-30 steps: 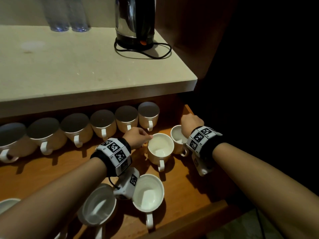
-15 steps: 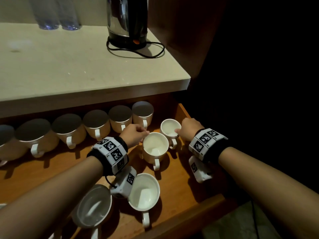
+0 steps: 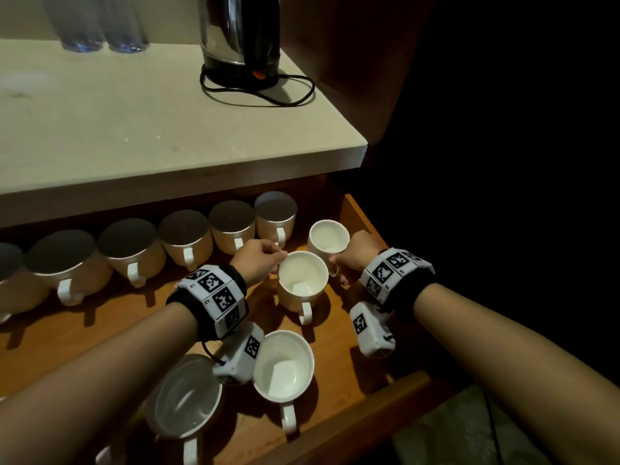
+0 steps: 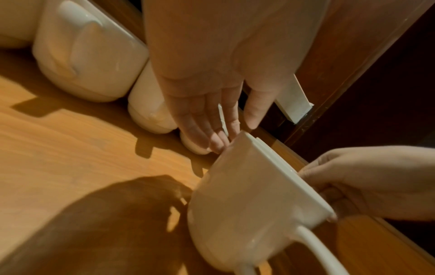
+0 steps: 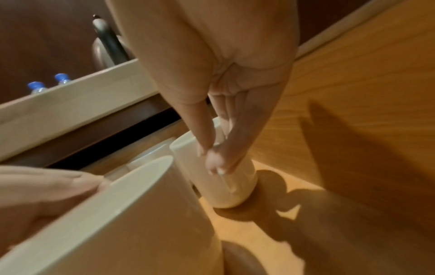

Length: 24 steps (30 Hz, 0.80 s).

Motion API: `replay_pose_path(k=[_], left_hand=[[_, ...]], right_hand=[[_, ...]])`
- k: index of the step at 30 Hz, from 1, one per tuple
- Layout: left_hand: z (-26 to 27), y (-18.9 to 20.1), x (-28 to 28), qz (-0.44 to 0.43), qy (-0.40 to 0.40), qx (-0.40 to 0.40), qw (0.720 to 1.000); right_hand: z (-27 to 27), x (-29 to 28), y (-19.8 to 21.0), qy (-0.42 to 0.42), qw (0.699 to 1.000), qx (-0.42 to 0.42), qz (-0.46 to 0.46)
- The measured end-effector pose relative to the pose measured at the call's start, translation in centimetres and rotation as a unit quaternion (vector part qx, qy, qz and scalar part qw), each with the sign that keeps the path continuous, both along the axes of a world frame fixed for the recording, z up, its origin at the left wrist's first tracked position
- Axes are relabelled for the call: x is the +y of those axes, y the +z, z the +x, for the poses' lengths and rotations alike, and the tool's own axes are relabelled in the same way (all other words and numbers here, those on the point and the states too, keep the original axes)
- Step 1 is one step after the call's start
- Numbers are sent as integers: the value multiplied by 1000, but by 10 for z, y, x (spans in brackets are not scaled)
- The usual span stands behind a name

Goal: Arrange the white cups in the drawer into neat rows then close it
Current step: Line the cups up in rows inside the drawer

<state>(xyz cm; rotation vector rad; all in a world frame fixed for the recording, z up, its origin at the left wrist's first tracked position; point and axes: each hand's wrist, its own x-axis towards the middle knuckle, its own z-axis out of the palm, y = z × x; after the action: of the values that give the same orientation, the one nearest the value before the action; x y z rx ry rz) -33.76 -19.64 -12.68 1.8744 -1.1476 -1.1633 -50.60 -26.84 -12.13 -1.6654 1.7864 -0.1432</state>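
Observation:
The open wooden drawer (image 3: 100, 333) holds white cups. Several stand in a back row (image 3: 184, 238) under the counter edge, handles toward me. My left hand (image 3: 265, 260) pinches the rim of an upright cup (image 3: 302, 283) in the drawer's middle right; the fingertips (image 4: 219, 147) sit on that cup's rim (image 4: 247, 195). My right hand (image 3: 352, 260) pinches the handle of a smaller-looking cup (image 3: 328, 236) at the right end of the row, near the drawer's right wall. In the right wrist view the fingers (image 5: 214, 161) close on this cup's side (image 5: 226, 188).
Two more cups (image 3: 285, 367) (image 3: 184, 394) lie toward the drawer front (image 3: 335, 417). A beige counter (image 3: 134, 129) overhangs the back row, with a black kettle (image 3: 241, 35), its cord and two bottles (image 3: 97, 25). Right of the drawer it is dark.
My right hand has slid its cup back, closer to the right end of the back row, and now holds it by the handle. The left hand's cup has barely moved.

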Motion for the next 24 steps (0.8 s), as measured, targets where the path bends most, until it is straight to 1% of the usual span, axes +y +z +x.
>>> replay_pose_path(k=[2,5,9,14,19,24], left_hand=[[1,1,2,-1,1,6,1000],[2,3,6,-5,4,14,1000],[3,5,6,0,12,19,1000],[5,5,5,18,26,23,999],[8,4,4,35,32,20,999],[10,3,3,45,59,25,997]], right_hand=[[5,-4,0,-11,1000,-2,1],[17,-15,0,-13,1000,12,-24],[29,-32,-5,-6,999,27,-41],[38,-40,3,8,995,57,-81],[43,-50,4,14,991,96,-98],[50,-56,6,34,989,107,-95]])
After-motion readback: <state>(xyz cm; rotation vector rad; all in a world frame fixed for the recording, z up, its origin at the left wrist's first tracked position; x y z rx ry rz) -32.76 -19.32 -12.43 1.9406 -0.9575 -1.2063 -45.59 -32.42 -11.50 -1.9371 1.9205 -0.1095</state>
